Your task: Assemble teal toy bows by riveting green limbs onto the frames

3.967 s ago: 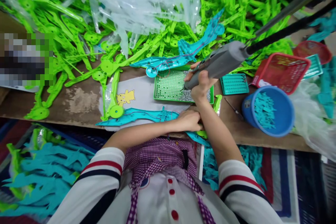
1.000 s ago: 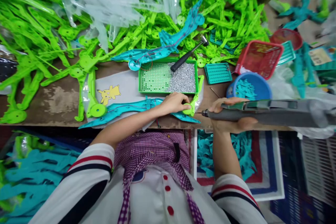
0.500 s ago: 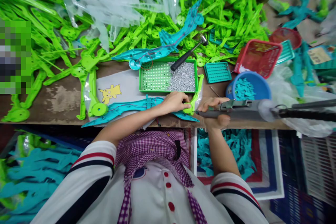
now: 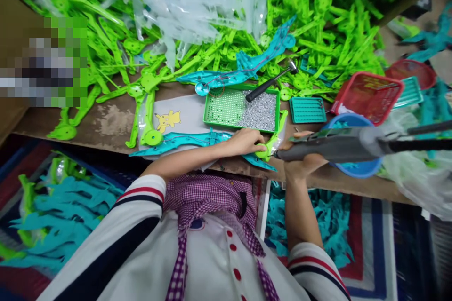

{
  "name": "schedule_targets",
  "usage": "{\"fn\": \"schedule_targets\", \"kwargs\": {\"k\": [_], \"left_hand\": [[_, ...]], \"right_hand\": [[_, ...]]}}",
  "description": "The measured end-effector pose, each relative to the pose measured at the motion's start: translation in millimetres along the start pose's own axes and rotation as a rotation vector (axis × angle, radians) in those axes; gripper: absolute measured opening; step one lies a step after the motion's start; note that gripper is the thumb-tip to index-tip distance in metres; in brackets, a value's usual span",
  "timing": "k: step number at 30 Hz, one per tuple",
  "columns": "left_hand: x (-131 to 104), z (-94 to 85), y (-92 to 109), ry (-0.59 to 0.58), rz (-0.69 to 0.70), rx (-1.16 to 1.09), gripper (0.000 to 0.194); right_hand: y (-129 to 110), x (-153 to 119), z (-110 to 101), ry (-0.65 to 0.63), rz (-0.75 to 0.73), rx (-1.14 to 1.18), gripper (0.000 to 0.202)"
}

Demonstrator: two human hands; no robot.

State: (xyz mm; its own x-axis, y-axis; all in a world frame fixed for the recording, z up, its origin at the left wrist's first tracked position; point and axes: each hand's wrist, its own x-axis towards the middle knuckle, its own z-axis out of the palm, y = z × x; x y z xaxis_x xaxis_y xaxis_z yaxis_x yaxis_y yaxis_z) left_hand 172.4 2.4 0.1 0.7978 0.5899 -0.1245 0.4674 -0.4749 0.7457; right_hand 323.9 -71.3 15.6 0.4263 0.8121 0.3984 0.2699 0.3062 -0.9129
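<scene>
Far left pile: loose green plastic arms (image 4: 70, 56) heaped across the back of the surface (image 4: 106, 127), too many and too tangled to count.
Clear bags: a crumpled heap of clear plastic sleeves (image 4: 197, 4) lies on top of the green pile; the number cannot be told.
Sticker sheet: one pale sheet with a yellow cartoon figure (image 4: 168, 120), near the front edge.
Teal pieces: two long teal plastic pieces, one (image 4: 243, 73) behind the tray and one (image 4: 187, 143) at the front edge under the left hand.
Left hand: the left hand (image 4: 247, 141) is curled down, pressing a green round-ended part (image 4: 263, 150) onto the front teal piece.
Screw tray: one green perforated tray (image 4: 226, 110), its right half covered with small silver screws; one small hammer (image 4: 271, 82) rests across its back rim.
Right hand: the right hand (image 4: 303, 160) is wrapped around one grey powered screwdriver (image 4: 332, 148), held level with its tip just beside the green part.
Right side: one small teal tray (image 4: 308, 109), one red basket (image 4: 367, 96), one blue bowl (image 4: 356, 167) of teal bits partly hidden behind the tool.
Risk, slip: the tip sits close to the left fingers; I judge that a bit skating off the screw head could hit them.
Risk, shift: if the pressing hand eases, the green part may turn out of line and the screw go in crooked.
Risk, edge: the work sits at the front edge, so a dropped screw would likely fall to the floor.
</scene>
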Motion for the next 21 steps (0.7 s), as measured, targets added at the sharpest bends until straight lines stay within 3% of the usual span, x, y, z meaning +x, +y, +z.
{"fn": "schedule_targets", "kwargs": {"k": [3,6,10,13,15,17,19,21], "left_hand": [[-30,-13.8,19,0.061,0.071,0.080,0.032],[-100,-22.7,27,0.164,0.115,0.058,0.031],[-215,-11.3,9,0.414,-0.066,-0.013,0.035],[-259,-4.9,-4,0.611,-0.266,-0.089,0.034],[-256,-12.0,-9,0.738,-0.396,-0.123,0.022],[-231,-26.8,-14,0.800,-0.448,-0.159,0.014],[-192,-43.3,-19,0.713,-0.364,-0.203,0.014],[-151,-54.8,-21,0.488,-0.266,-0.174,0.014]], "right_hand": [[-21,12,11,0.047,-0.024,0.047,0.062],[-40,21,16,0.066,-0.112,0.002,0.043],[-46,22,15,0.019,-0.133,-0.128,0.037],[-44,19,21,0.076,-0.148,-0.128,0.033],[-44,16,29,0.136,-0.171,-0.060,0.027],[-45,13,37,0.168,-0.190,-0.004,0.026],[-46,12,42,0.135,-0.179,-0.025,0.030],[-47,14,42,0.058,-0.149,-0.095,0.034]]}}
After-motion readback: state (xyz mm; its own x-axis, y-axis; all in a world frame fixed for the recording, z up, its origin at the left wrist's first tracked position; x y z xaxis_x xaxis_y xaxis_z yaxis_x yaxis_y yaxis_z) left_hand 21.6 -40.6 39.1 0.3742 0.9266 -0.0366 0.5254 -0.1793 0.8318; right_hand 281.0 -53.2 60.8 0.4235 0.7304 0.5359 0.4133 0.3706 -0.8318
